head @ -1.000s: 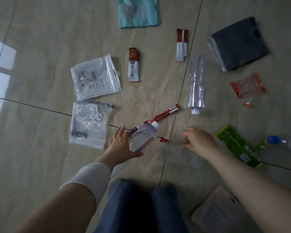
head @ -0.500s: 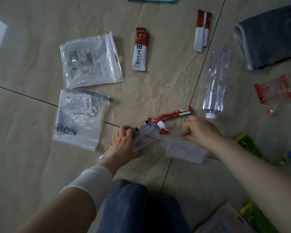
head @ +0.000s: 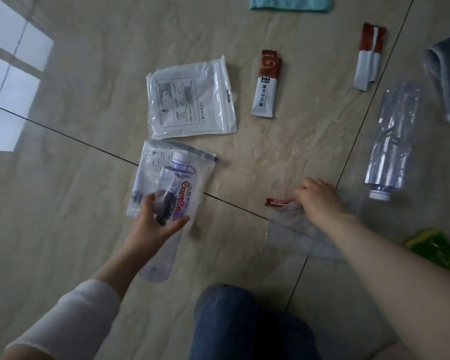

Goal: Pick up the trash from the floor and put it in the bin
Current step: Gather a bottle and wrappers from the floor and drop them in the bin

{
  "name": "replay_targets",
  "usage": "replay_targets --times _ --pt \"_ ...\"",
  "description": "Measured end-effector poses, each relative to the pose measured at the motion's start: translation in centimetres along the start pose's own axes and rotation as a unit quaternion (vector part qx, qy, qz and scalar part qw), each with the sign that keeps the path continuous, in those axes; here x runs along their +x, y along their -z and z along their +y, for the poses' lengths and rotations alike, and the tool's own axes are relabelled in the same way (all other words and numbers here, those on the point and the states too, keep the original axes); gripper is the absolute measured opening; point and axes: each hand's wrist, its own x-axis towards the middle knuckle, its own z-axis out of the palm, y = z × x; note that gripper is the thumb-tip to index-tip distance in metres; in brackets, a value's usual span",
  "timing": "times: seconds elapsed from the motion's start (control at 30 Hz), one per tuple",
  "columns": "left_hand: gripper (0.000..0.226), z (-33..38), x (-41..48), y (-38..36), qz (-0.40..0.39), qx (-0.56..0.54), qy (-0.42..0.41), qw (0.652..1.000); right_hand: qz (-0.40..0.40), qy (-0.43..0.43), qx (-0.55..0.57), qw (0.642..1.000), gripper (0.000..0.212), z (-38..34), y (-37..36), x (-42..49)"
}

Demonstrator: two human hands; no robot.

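Note:
My left hand (head: 153,222) is shut on a crushed clear bottle (head: 182,196) with a red-lettered label, held above the floor together with a dark strip of wrapper. Under the bottle lies a clear printed plastic bag (head: 151,165). My right hand (head: 320,201) pinches the top edge of a thin clear plastic bag (head: 296,237) that trails on the floor toward me. A small red wrapper scrap (head: 277,202) lies just left of its fingers. No bin is in view.
On the tiled floor lie a white zip bag (head: 190,100), two red-and-white sachets (head: 266,84) (head: 369,58), a flattened clear bottle (head: 392,141), a grey cloth (head: 447,74), a teal cloth (head: 291,2) and a green wrapper (head: 437,250). My jeans-clad knee (head: 244,320) is below.
My left hand has lifted the labelled bottle and carried it left over the clear printed bag. The long red stick wrapper is gone from the floor. My right hand still holds the clear bag.

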Motion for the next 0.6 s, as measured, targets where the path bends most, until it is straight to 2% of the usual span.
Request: replay_targets --times 0.07,0.17,0.23,0.33,0.43,0.53,0.6 --pt "0.066 -0.4 -0.1 0.6 -0.005 -0.007 0.013 1.0 -0.004 -0.007 0.016 1.0 0.016 -0.7 0.1 -0.7" --pt "0.065 0.6 -1.3 1.1 -0.013 -0.036 0.033 0.999 -0.01 -0.068 0.11 0.992 0.037 -1.6 2.0 -3.1" --pt "0.069 2.4 -3.0 1.9 -0.005 -0.064 0.054 0.996 -0.002 -0.119 0.184 0.976 0.04 -2.1 4.6 -5.5" --pt "0.058 6.5 -6.5 3.7 0.008 -0.1 0.08 0.992 0.014 -0.172 0.306 0.936 0.034 -2.9 9.7 -10.0" --pt "0.05 11.8 -11.2 6.4 0.014 -0.139 0.114 0.984 0.01 -0.238 0.427 0.872 0.037 -3.9 15.7 -15.2" --pt "0.052 17.2 -16.0 10.2 0.017 -0.168 0.132 0.977 0.005 -0.296 0.56 0.774 0.038 -5.7 21.5 -20.4" --pt "0.055 20.7 -18.5 13.0 0.022 -0.197 0.132 0.971 0.001 -0.315 0.613 0.724 0.039 -7.1 25.0 -23.4"
